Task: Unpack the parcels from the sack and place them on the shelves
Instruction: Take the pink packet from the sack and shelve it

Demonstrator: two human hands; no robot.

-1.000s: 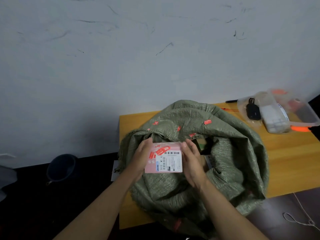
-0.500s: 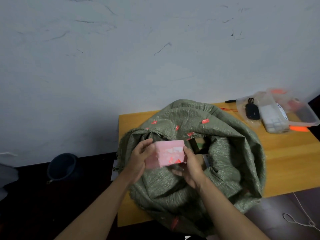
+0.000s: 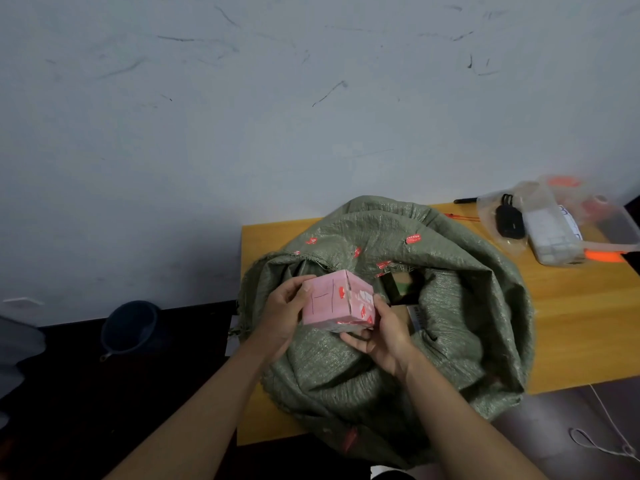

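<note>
- pink parcel (image 3: 337, 301) sits between both hands, above the sack (image 3: 450, 306) mouth.
- left hand (image 3: 282, 317) fingers curl on its left face; right hand (image 3: 384, 336) fingers cup beneath.
- likely light, stiff cardboard; hold opposite faces.

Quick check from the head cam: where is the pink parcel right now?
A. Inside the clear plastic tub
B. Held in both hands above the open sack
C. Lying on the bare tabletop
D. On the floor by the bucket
B: the left hand and right hand grip the pink parcel over the green sack.
</note>
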